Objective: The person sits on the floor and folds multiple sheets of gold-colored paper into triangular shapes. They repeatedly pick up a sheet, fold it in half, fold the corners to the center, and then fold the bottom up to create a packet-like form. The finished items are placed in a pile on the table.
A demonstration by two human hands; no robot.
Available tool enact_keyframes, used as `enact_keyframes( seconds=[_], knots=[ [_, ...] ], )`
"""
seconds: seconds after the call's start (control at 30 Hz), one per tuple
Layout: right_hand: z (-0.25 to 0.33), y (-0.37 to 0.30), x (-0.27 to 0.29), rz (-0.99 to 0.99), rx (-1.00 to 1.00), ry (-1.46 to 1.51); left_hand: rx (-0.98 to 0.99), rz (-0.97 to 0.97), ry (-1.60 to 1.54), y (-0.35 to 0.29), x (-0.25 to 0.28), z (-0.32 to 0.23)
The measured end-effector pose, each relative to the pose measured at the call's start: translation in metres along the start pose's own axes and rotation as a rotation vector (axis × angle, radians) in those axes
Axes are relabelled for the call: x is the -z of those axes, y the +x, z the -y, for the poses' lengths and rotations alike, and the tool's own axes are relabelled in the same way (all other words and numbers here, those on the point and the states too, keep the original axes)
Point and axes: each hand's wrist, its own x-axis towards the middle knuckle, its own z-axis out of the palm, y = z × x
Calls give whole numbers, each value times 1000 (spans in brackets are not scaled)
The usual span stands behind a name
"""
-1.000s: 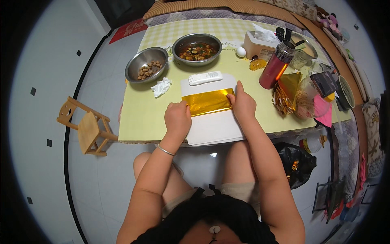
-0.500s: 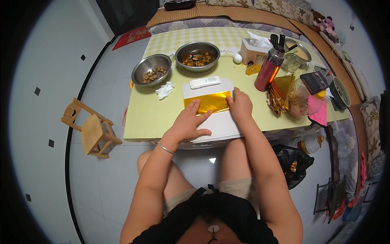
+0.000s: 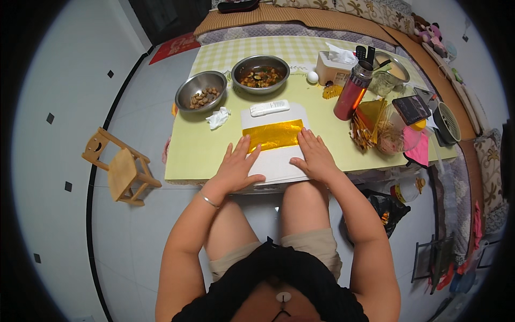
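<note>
A strip of shiny gold foil (image 3: pixel 274 135) lies flat across a white board or stack of sheets (image 3: pixel 281 167) at the table's near edge. My left hand (image 3: pixel 236 167) rests flat with spread fingers, its fingertips on the foil's lower left corner. On the other side my right hand (image 3: pixel 317 157) lies flat too, fingers stretched at the foil's right end and thumb pointing inward. Neither hand grips anything. Just beyond the foil, a white oblong packet (image 3: pixel 269 108) lies on the board's far end.
Beyond stand a steel bowl of nuts (image 3: pixel 185 102) and a steel bowl of food (image 3: pixel 284 80), near a crumpled tissue (image 3: pixel 218 118). To the right are a red flask (image 3: pixel 351 96), folded gold pieces (image 3: pixel 362 134), a tissue box (image 3: pixel 328 70) and a phone (image 3: pixel 412 109). A wooden chair (image 3: pixel 124 169) stands left.
My left hand has slid left and toward me, off the foil's middle. The right hand has flattened and spread its fingers at the foil's right end. The foil stays in place.
</note>
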Motion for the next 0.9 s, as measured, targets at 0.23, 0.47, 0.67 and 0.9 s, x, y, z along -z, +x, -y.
enact_keyframes(
  seconds=[0.23, 0.47, 0.67, 0.9],
  knots=[
    [2, 0, 7, -36, 1, 5, 156, -352, -376, 31, 13, 36],
    [-10, 31, 10, -388, -6, 235, 375, -164, -338, 98, 7, 67],
    [-5, 72, 9, -150, -542, 1245, 456, -42, -471, 107, 2, 76],
    [-4, 73, 3, -218, -598, 1389, 424, -269, -644, 77, -6, 64]
  ],
)
